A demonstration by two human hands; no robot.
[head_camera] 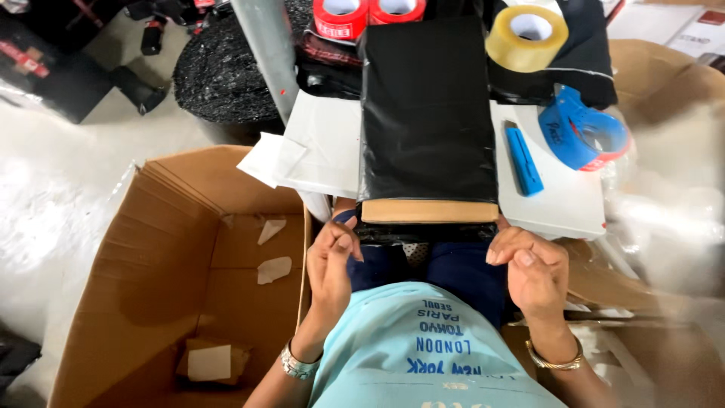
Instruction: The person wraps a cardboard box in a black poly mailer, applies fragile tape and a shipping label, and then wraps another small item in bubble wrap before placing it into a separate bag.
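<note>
Black film: wraps a long flat parcel [427, 106] lying on the white table [563, 208], its near end overhanging the table edge toward the seated person.
Near end: a bare tan cardboard strip shows below the wrap, with loose film hanging under it.
Left hand [332, 264]: at the parcel's near left corner, fingers curled together, thumb and forefinger pinched on the hanging film edge.
Right hand [532, 268]: at the near right corner, fingers bent into a loose fist, tips by the film; whether they grip it, I cannot tell.
Wrists: a bangle on each.
Knife [522, 160]: blue, flat on the table just right of the parcel.
Dispenser [583, 130]: blue tape gun, beside the knife, farther right.
Tape: a clear-tan roll [527, 35] beyond the parcel's far right corner; two red rolls [368, 15] at its far left.
Box [196, 279]: large open carton on the floor to the person's left, paper scraps inside.
Sheets [302, 155]: white, tucked under the parcel's left side.
</note>
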